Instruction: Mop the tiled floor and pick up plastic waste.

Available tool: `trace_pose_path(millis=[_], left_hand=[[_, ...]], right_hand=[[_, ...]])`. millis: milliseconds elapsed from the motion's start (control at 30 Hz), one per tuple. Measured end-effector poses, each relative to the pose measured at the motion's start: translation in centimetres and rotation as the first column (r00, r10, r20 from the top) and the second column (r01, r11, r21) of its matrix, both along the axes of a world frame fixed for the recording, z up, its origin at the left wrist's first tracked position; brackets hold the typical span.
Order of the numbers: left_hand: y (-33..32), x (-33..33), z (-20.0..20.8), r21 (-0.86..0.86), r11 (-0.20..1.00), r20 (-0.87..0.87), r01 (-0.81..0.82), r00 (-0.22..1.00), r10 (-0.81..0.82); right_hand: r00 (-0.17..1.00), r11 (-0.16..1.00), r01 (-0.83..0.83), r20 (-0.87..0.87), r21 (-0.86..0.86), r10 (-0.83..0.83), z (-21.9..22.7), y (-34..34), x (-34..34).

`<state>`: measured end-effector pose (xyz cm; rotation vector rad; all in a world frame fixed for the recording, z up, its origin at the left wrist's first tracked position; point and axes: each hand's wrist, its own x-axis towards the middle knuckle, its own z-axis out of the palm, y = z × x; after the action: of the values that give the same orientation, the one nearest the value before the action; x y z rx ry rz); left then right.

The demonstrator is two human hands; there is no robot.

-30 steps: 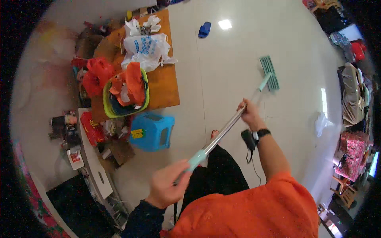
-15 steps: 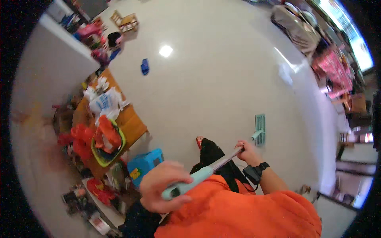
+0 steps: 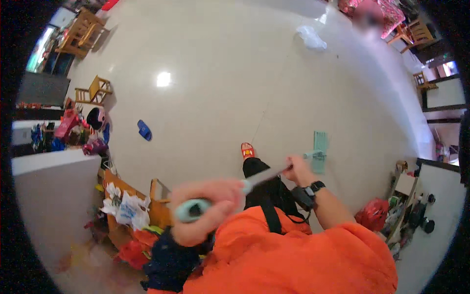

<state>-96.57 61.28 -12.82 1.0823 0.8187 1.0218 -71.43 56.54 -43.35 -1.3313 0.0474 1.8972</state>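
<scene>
A flat mop with a grey pole (image 3: 268, 177) slants across in front of me. My left hand (image 3: 210, 208), smeared by motion, is wrapped round the pale green grip (image 3: 188, 210) at its upper end. Lower down, my right hand (image 3: 297, 170) is closed round the pole. The slotted mint-green mop head (image 3: 320, 141) lies on the floor just beyond my right hand. My foot in a red slipper (image 3: 247, 149) stands to the left of the mop head.
A blue slipper (image 3: 144, 130) lies on the tiled floor (image 3: 210, 98), and a clear plastic bag (image 3: 311, 38) lies farther off. A wooden table (image 3: 159, 211) with bags stands at left, a small wooden chair (image 3: 97, 90) beyond. A red bag (image 3: 373, 214) sits by a shelf at right.
My view has swung to the left, so the table appears lower and the red slipper shows more fully. My left hand has shifted slightly on the grip; both hands still hold the mop.
</scene>
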Motion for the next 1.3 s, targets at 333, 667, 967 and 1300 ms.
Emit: trace_pose_path(millis=[333, 667, 967, 1300], left_hand=[[17.1, -9.5, 12.6, 0.356, 0.92, -0.401, 0.164, 0.916, -0.008], [20.7, -6.8, 9.8, 0.346, 0.807, -0.709, 0.479, 0.697, -0.109], [24.7, -11.4, 13.2, 0.541, 0.508, -0.593, 0.671, 0.732, -0.335], [30.5, -4.5, 7.7, 0.328, 0.333, -0.306, 0.884, 0.433, -0.848]], right_hand=[[0.93, 0.972, 0.171, -0.299, -0.158, -0.212, 8.6, 25.4, -22.6], [0.765, 0.973, 0.22, -0.631, 0.072, -0.126, 4.3, 38.8, -29.0], [0.77, 0.961, 0.276, -0.595, -0.015, -0.23, 11.0, 36.2, -25.7], [0.786, 0.794, 0.608, -0.143, 0.004, -0.601, 9.4, 29.1, -7.2]])
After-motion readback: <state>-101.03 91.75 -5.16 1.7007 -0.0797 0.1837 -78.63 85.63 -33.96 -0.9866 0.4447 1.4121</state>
